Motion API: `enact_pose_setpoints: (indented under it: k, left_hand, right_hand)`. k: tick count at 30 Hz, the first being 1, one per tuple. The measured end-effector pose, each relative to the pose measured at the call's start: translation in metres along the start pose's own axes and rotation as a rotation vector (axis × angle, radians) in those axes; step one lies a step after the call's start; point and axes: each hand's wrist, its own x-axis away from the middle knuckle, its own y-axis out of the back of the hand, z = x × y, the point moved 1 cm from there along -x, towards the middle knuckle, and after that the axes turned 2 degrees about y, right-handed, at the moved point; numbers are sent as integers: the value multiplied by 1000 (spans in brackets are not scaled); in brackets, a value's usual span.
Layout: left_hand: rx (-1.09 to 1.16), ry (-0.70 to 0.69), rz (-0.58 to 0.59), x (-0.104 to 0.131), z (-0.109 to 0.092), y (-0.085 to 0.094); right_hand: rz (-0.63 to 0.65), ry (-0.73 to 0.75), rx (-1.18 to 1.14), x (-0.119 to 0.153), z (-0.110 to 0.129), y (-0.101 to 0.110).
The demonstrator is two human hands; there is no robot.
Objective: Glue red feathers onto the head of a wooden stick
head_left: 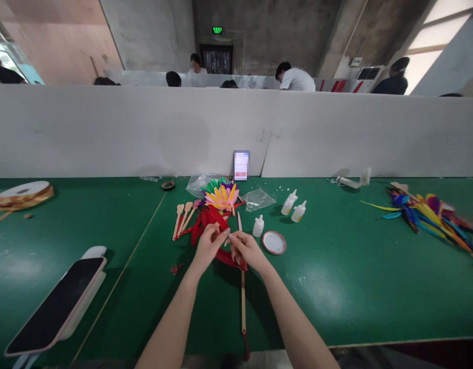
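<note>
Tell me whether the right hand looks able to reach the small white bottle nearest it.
Probably yes: the bottle stands just past the right hand, with nothing visible between them. The hand seems busy pinching beside the left hand, so it may need freeing first.

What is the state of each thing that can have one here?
Bare left hand, fingers bent
Bare right hand, fingers bent
Three white plastic bottles, standing
Small rectangular phone, upright, lit
Large rectangular device, screen dark
Gold ribbon roll, partly unwound
Green exit sign, lit
</note>
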Motion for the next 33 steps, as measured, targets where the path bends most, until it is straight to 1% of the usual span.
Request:
enact_pose_setpoints:
  k: [2, 3, 4, 9, 13, 15, 18, 21, 25, 26, 27, 28, 29, 30, 31, 33]
  left_hand:
    - [-32, -41, 125, 1, 1, -4]
    - [-25, -34, 172, 2, 1, -5]
    - [-4, -12, 190, 3, 3, -6]
    - [173, 157, 175, 4, 8, -4]
    - [256, 190, 142, 2, 7, -1]
    - [305, 186, 98, 0, 7, 0]
    - [363, 153, -6, -3, 8, 6]
    - [412, 105, -136, -9, 6, 20]
    - [526, 55, -390, -16, 4, 42]
    - [523, 62, -428, -17, 4, 44]
    - [501, 83, -436, -17, 5, 44]
    - [459, 120, -405, -16, 6, 41]
    - [400, 168, -336, -15, 7, 37]
    - [332, 216, -231, -13, 8, 31]
    - [260, 254, -104, -11, 9, 24]
    - [136, 270, 136, -5, 10, 11]
  right_hand:
    - [24, -6, -28, 0, 0, -2]
    - [37, -7, -35, 0, 1, -3]
    - [48, -9, -39, 1, 1, -3]
    - [80, -18, -28, 3, 5, 2]
    - [110, -18, -5, 4, 8, 8]
    - [146, -31, 8, 5, 9, 10]
    - [186, -53, 25, 6, 10, 12]
    - [195, -56, 28, 8, 9, 13]
    - [185, -68, 50, 7, 7, 16]
    - [173, -67, 56, 7, 7, 16]
    - [161, -65, 59, 6, 7, 17]
    - [152, -62, 60, 6, 7, 17]
    - [147, -60, 60, 6, 7, 18]
    - [147, -59, 60, 6, 6, 17]
    - [149, -59, 60, 6, 6, 17]
    - [163, -66, 59, 6, 5, 16]
